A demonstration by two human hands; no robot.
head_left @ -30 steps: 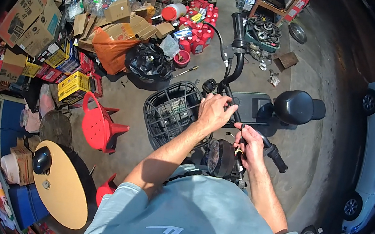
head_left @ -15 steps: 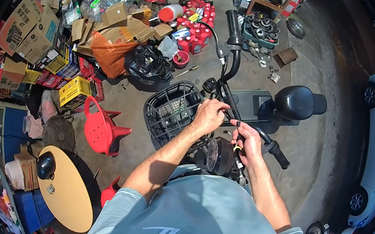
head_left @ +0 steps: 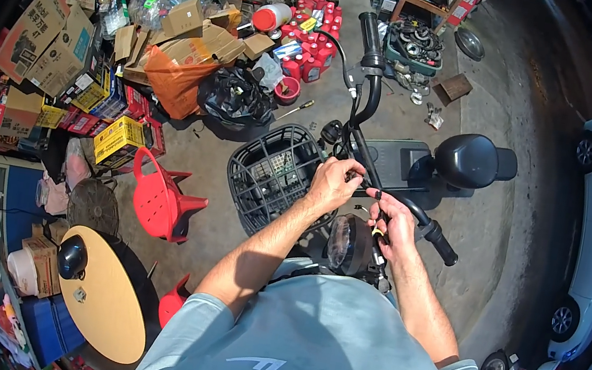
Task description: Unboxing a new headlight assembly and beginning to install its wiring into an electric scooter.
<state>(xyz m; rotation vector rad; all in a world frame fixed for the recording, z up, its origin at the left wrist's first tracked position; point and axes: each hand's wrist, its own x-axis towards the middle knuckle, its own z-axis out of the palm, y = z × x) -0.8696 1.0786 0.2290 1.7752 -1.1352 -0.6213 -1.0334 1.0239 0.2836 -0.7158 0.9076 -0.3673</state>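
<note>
Both your hands are at the middle of the handlebar (head_left: 373, 100), just apart from each other. Your left hand (head_left: 335, 185) has its fingers bent, with thumb and fingertips close together; you can't tell from here whether they hold anything. Your right hand (head_left: 393, 221) curls its fingers nearly closed round a slim dark piece (head_left: 379, 231) with a yellow band. Left of your left hand sits the basket (head_left: 273, 170); the headlamp (head_left: 348, 244) is near your right wrist. Beyond the handlebar, to the right, is the seat (head_left: 464, 165).
</note>
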